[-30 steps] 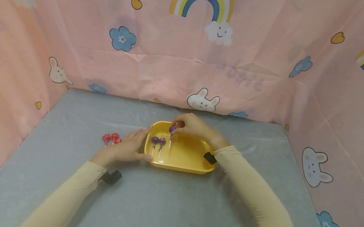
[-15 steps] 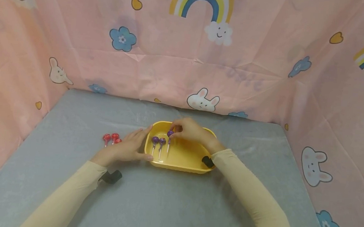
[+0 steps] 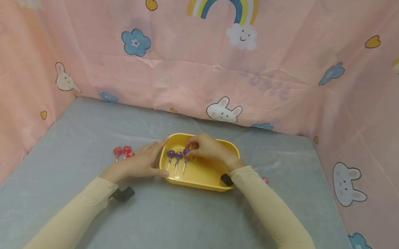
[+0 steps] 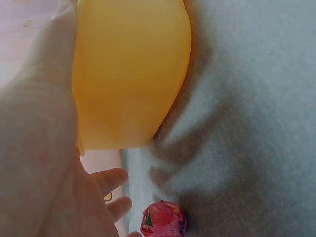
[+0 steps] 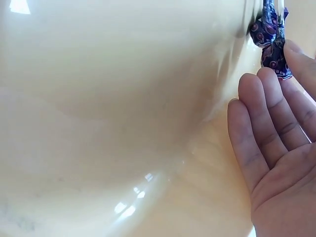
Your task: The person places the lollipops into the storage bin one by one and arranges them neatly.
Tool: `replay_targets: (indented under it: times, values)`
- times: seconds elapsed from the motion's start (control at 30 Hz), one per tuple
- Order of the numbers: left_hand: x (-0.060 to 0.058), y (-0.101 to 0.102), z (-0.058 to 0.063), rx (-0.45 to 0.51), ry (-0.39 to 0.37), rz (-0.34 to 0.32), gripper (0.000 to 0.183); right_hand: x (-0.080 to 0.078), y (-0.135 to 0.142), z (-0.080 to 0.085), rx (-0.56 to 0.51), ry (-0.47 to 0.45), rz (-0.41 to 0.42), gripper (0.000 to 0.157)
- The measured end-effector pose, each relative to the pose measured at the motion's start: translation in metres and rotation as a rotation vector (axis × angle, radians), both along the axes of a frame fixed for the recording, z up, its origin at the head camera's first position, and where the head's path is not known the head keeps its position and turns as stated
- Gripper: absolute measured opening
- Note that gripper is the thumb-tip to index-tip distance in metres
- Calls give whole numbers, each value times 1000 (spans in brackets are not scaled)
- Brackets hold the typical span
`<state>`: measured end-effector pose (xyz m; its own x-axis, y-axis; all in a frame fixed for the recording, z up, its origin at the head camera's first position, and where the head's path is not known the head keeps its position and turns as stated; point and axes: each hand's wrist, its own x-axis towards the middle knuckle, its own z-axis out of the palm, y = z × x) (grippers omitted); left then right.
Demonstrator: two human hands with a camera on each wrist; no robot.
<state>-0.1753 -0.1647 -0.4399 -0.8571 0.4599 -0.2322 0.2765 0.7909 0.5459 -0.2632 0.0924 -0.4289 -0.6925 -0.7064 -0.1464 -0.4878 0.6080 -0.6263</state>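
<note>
In the head view, my right hand (image 3: 209, 148) pinches a purple-wrapped lollipop (image 3: 185, 160) by its head inside the yellow tray (image 3: 198, 179). Two more purple lollipops (image 3: 171, 154) lie side by side to its left, sticks toward me. The right wrist view has thumb and fingertips at a purple wrapper (image 5: 275, 58), with another purple head close beside it. My left hand (image 3: 139, 162) rests against the tray's left end, thumb by the front corner and fingers toward the back. Its fingers (image 4: 111, 178) look extended and spread in the left wrist view.
Several red lollipops (image 3: 117, 150) lie on the grey tabletop (image 3: 177, 224), left of the tray and partly behind my left hand. A pink lollipop head (image 3: 265, 179) peeks out past my right sleeve (image 3: 267, 200). Pink patterned cloth (image 3: 175, 75) stands around the table's back and sides.
My right hand has come down and slightly toward me with the purple lollipop, bringing it level with the other two. The left hand stays put. A pink lollipop head now shows beside the right sleeve.
</note>
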Motion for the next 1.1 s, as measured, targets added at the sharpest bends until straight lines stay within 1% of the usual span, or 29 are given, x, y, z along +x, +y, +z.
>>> replay_targets:
  times: [0.27, 0.63, 0.77, 1.1]
  values:
    - [0, 0, 2, -3, -16, 8, 116, 3, 0, -2, 1, -46, -15, 14]
    - [0, 0, 0, -14, -36, 15, 115, 2, 0, -9, 42, -34, -10, 15]
    - [-1, -1, 0, -12, -27, 13, 116, 1, 0, -11, 52, -15, -3, 14]
    - [-1, 0, -1, 1, -5, 3, 116, 2, 0, -11, 48, -8, 12, 16]
